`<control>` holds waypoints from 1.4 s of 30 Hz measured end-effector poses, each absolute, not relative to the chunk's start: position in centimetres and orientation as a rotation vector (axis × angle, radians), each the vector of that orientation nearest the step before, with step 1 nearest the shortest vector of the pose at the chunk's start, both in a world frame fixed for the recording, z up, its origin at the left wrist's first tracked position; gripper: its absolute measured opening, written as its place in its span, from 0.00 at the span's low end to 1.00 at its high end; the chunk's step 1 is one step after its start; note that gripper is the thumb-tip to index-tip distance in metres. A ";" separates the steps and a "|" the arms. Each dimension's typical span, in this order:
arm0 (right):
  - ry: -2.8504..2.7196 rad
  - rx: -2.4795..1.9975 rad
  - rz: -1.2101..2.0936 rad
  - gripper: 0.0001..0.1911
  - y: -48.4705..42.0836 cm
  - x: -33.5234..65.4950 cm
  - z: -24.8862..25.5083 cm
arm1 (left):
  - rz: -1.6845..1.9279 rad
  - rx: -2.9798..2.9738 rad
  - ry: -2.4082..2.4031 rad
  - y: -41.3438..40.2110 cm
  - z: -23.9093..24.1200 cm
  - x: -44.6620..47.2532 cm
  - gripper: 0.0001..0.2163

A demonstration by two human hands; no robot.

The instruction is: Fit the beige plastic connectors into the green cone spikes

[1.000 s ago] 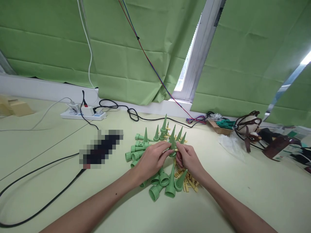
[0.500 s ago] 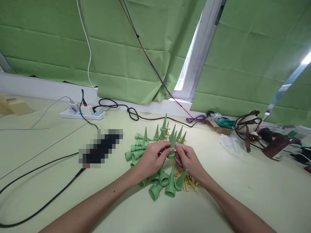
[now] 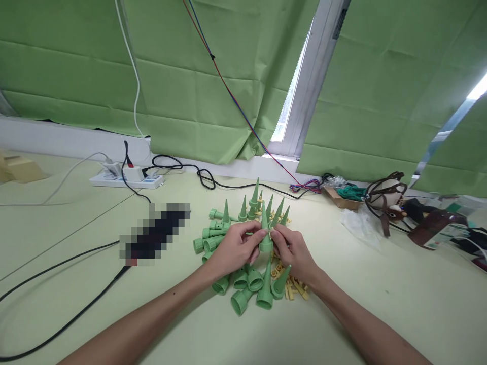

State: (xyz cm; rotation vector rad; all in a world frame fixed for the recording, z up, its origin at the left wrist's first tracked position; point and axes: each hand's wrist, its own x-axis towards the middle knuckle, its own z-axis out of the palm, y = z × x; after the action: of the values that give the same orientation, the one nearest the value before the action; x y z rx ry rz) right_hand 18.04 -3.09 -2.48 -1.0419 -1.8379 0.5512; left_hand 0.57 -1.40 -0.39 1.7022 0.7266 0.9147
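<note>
Between thumb and fingers, my left hand [image 3: 236, 248] grips a green plastic cone spike [image 3: 266, 245], its point up and its wide collar down. My right hand [image 3: 297, 251] is closed at the cone's right side, pinching a small yellow plastic piece [image 3: 271, 231] against it. The fingers cover most of that piece, so I cannot tell how far it sits in the cone. Below the hands lie several loose green cones [image 3: 265, 296]. Near my right wrist is a pile of small yellow pieces [image 3: 291, 289].
More green cones stand upright behind the hands [image 3: 254, 197], with yellow bits among them; others lie to the left [image 3: 213, 243]. A blurred dark object [image 3: 160, 233] with a cable is at left. A power strip [image 3: 125, 180] and a cardboard box [image 3: 342, 199] are along the wall.
The held cone has turned from a slight tilt to nearly upright, showing more of its collar. Both hands stay closed around it, and the view has shifted slightly.
</note>
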 end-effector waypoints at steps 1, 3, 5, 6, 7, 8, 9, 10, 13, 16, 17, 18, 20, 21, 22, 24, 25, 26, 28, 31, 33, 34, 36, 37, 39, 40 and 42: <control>-1.840 -1.044 0.540 0.19 -3.1 18.0 -2.5 | 0.910 1.697 0.727 -1.4 -0.3 0.6 0.14; -1.841 -1.046 0.528 0.19 -3.0 18.0 -2.6 | 0.903 1.691 0.734 -1.4 -0.2 0.6 0.14; -1.838 -1.047 0.524 0.19 -3.0 18.0 -2.6 | 0.904 1.687 0.736 -1.4 -0.2 0.6 0.14; -1.838 -1.048 0.520 0.19 -3.0 17.9 -2.6 | 0.909 1.686 0.737 -1.4 -0.2 0.6 0.14; -1.842 -1.050 0.511 0.19 -3.1 17.9 -2.6 | 0.914 1.685 0.741 -1.3 -0.2 0.6 0.14; -1.850 -1.052 0.494 0.19 -3.1 17.9 -2.5 | 0.920 1.685 0.748 -1.3 -0.2 0.6 0.14; -1.860 -1.052 0.471 0.19 -3.2 17.9 -2.5 | 0.926 1.687 0.759 -1.3 -0.2 0.6 0.14; -1.871 -1.051 0.445 0.19 -3.2 17.8 -2.4 | 0.933 1.692 0.774 -1.2 -0.2 0.6 0.15; -1.904 -1.043 0.376 0.20 -3.3 17.8 -2.3 | 0.965 1.711 0.838 -1.2 -0.2 0.5 0.15; -1.927 -1.040 0.333 0.20 -3.3 17.8 -2.4 | 0.987 1.705 0.896 -1.2 0.0 0.4 0.17; -1.932 -1.041 0.318 0.20 -3.3 17.8 -2.4 | 0.989 1.701 0.905 -1.2 0.0 0.3 0.17; -1.938 -1.039 0.303 0.20 -3.3 17.8 -2.4 | 0.992 1.703 0.909 -1.2 0.1 0.3 0.17; -1.953 -1.030 0.270 0.20 -3.4 17.8 -2.3 | 1.004 1.724 0.916 -1.2 0.2 0.3 0.18; -1.962 -1.026 0.255 0.21 -3.4 17.8 -2.3 | 1.014 1.740 0.920 -1.1 0.2 0.3 0.17; -1.969 -1.024 0.242 0.21 -3.4 17.8 -2.2 | 1.023 1.756 0.924 -1.0 0.2 0.2 0.17; -1.976 -1.022 0.228 0.21 -3.4 17.8 -2.2 | 1.035 1.777 0.922 -0.9 0.1 0.3 0.17; -1.976 -1.022 0.228 0.20 -3.4 17.8 -2.1 | 1.039 1.779 0.914 -0.9 0.0 0.3 0.16; -1.977 -1.020 0.230 0.19 -3.4 17.7 -2.1 | 1.038 1.777 0.902 -0.8 0.0 0.3 0.16; -1.983 -1.008 0.244 0.18 -3.4 17.7 -2.2 | 1.011 1.763 0.869 -0.8 -0.1 0.4 0.15; -1.986 -0.995 0.271 0.16 -3.3 17.7 -2.3 | 0.935 1.730 0.832 -0.9 -0.1 0.5 0.15; -1.975 -1.001 0.281 0.15 -3.4 17.7 -2.4 | 0.912 1.715 0.818 -1.0 0.0 0.5 0.15; -1.968 -1.006 0.282 0.14 -3.4 17.7 -2.4 | 0.912 1.712 0.812 -1.0 0.1 0.5 0.15; -1.963 -1.010 0.286 0.13 -3.4 17.7 -2.4 | 0.915 1.708 0.802 -1.1 0.1 0.5 0.15; -1.965 -1.010 0.291 0.13 -3.4 17.7 -2.4 | 0.913 1.706 0.801 -1.1 0.1 0.5 0.15; -1.970 -1.012 0.306 0.12 -3.4 17.7 -2.5 | 0.905 1.701 0.798 -1.1 0.1 0.6 0.15; -1.974 -1.014 0.316 0.12 -3.4 17.7 -2.5 | 0.902 1.701 0.796 -1.1 0.1 0.6 0.15; -1.983 -1.021 0.337 0.12 -3.3 17.8 -2.5 | 0.903 1.705 0.794 -1.1 0.0 0.6 0.15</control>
State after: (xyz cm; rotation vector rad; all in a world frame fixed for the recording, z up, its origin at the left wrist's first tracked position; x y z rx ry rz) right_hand 17.76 -3.32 -2.54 -1.0205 -1.9826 0.3365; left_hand 0.60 -1.08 0.03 1.7051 0.7936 0.9027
